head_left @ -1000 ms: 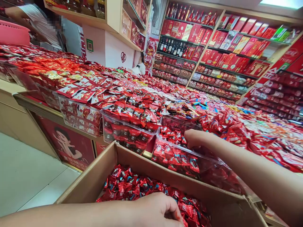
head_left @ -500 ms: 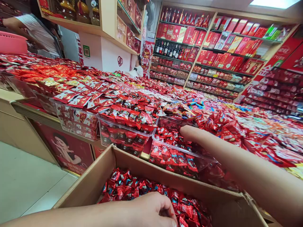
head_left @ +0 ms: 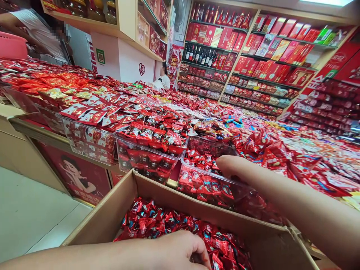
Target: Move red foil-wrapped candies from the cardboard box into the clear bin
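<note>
Fingers of my left hand point(head_left: 182, 248) curl inward over the red wrapped sweets point(head_left: 157, 220) in the cardboard box point(head_left: 168, 199), but whether they grip any I cannot tell. My right hand point(head_left: 226, 165) dips inside the clear bin point(head_left: 209, 177), fingertips hidden, so its grip is also unclear. The box stands just beside this bin, probably for a short reach.

I count: my hands point(head_left: 184, 247), two; cardboard box point(head_left: 168, 198), lower centre, one; pink basket point(head_left: 11, 47), upper left, one; other people point(head_left: 42, 33), upper half, two.
</note>
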`<state>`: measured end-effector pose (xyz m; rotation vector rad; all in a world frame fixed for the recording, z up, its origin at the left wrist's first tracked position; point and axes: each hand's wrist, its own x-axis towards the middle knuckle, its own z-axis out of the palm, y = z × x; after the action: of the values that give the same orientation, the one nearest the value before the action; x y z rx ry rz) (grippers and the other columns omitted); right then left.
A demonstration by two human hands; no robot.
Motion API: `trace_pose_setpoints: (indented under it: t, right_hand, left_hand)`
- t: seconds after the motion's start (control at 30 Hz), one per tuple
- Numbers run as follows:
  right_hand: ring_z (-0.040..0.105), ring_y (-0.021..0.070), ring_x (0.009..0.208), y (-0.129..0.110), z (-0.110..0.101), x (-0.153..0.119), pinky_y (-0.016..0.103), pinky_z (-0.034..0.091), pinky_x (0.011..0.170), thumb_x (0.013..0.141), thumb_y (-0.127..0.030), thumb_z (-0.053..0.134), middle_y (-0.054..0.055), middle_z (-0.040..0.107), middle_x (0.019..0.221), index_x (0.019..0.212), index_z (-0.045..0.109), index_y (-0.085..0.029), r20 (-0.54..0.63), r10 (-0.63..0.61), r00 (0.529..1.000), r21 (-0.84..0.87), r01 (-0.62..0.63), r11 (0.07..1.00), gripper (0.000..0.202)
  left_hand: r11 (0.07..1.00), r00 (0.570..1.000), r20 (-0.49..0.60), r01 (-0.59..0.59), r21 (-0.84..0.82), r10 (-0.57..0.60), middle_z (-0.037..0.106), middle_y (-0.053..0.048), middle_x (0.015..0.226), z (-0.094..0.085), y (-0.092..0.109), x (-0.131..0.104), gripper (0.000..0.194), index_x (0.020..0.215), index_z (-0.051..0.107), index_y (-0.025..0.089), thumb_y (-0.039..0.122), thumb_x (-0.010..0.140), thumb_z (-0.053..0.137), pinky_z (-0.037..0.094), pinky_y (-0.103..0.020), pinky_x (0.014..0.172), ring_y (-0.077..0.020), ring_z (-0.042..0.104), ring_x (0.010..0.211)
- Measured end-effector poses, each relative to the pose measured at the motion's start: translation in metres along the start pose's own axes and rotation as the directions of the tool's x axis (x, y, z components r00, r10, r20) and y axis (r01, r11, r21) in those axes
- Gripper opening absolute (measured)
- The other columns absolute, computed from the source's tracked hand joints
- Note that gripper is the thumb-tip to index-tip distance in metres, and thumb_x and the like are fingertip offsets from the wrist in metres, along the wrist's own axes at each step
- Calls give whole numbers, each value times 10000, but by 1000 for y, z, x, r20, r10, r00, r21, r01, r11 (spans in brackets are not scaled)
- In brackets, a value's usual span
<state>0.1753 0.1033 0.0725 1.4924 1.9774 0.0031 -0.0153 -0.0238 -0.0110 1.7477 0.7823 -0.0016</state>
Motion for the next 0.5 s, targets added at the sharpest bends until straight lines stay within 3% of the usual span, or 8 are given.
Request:
trace_pose_setpoints:
  t: [0.13,0.3,0.5]
  right_hand:
    - [573,286,826,-3,-4,-4,305,443,687,522,-38,634,184,625,857,750,661,-23,49,8,999,-73,-5,997,230]
    - [598,195,728,-8,-9,-12,277,462,651,636,-96,621,101,644,756,679,646,-70,119,35,992,-93,-24,995,56]
    - [533,165,900,-5,3,-10,337,443,755,810,-213,500,69,568,985,921,562,-106,43,71,997,-114,-66,991,167]
  left_hand:
    - [999,1000,-17,-8,40,9,552,19,655,-1,0,-1,255,817,632,216,333,652,476,307,-162,462,-87,448,564]
    - [993,998,9,-65,98,65,572,17,672,-1,0,-3,253,834,633,224,312,670,462,333,-165,486,-91,472,580]
    - [996,999,14,-51,69,50,574,14,674,1,-4,-1,258,838,634,227,311,663,464,332,-164,482,-95,469,582]
